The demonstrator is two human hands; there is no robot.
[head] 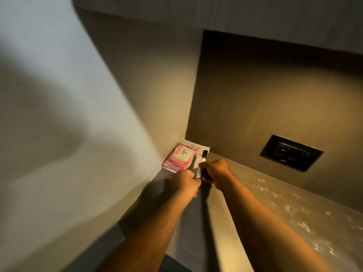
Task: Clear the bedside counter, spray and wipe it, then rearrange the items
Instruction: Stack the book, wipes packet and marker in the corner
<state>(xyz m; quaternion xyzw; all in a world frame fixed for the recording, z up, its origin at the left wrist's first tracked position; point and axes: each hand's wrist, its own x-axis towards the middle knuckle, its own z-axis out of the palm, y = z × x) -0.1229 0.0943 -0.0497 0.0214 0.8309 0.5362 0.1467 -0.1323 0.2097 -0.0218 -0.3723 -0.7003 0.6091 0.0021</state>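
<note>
Bedside counter, pink "kara" wipes pack, both hands, left hand and right hand, seemingly pinching marker.

Both forearms extend forward, bare, converging toward the corner. Left hand curled, fingers pinching the lower end of a marker. Right hand curled beside it, fingers gripping the marker's middle. Hands nearly touching.
</note>
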